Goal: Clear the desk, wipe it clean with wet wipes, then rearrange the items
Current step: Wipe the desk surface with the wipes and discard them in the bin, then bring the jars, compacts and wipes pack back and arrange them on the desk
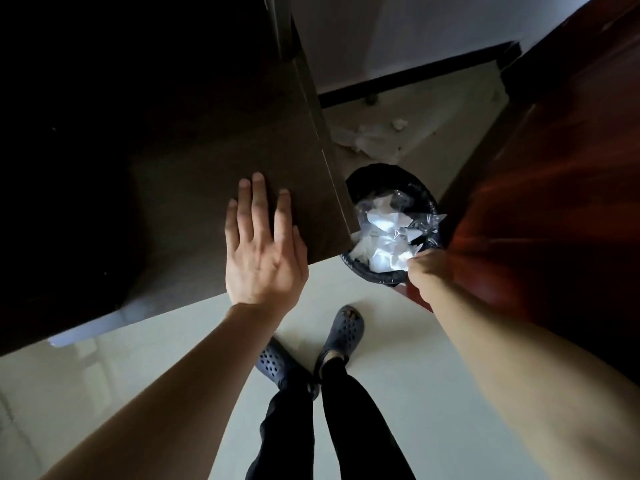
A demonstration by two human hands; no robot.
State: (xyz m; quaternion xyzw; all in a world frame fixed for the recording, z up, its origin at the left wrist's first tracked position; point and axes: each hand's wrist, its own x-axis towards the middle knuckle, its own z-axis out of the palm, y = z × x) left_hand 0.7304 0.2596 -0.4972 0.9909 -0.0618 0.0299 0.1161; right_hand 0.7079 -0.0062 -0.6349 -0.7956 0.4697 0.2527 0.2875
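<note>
— Where is the desk, and what is on it?
— The dark desk [207,143] fills the upper left, its near corner jutting toward the person. The left hand [263,244] lies palm down at that corner, fingers spread and flat, gripping nothing. The rest of the top is too dark to read.

— And the other hand?
— The right hand [424,268] reaches down to the near rim of the black waste bin [360,268], which stands on the floor just beside the desk's corner. The fingers curl inward by something white at the rim; whether they pinch it I cannot tell.

— What is in the bin?
— A clear plastic liner [420,221] and crumpled white tissues [384,247], heaped close to the top.

— Anything crowding the spot?
— A reddish wooden panel [554,168] stands close on the right, so the bin sits in the gap between it and the desk. Beyond the bin, more white scraps [367,138] lie on the pale floor [398,358] near a black skirting board [415,76]. Below, dark perforated clogs [341,332] stand on the floor.
</note>
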